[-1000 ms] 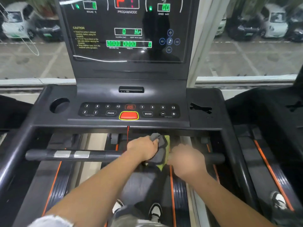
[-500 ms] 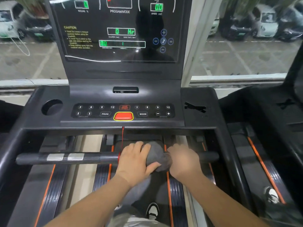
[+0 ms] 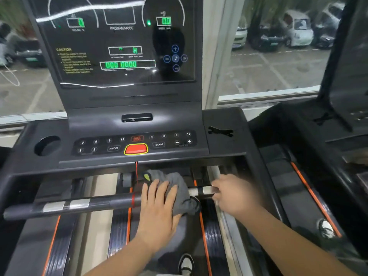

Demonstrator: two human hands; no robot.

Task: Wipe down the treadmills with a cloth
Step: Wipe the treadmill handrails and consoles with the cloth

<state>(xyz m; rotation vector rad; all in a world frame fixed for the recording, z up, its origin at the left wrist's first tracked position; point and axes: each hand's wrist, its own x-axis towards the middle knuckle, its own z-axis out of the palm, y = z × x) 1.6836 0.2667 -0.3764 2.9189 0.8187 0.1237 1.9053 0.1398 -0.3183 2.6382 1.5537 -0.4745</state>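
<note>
Cloth (image 3: 180, 189) under left hand (image 3: 159, 206) on handlebar (image 3: 89, 204); right hand (image 3: 237, 196) holds handlebar.

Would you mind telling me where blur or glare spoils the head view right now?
Head view: the right hand is motion-blurred, while the left hand on the grey cloth looks sharper; white reflected streaks cross the console screen; the parked cars outside the window are smeared.

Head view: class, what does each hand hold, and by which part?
Left hand presses the grey cloth flat onto the black crossbar; right hand grips that bar's silver sensor band.
</note>
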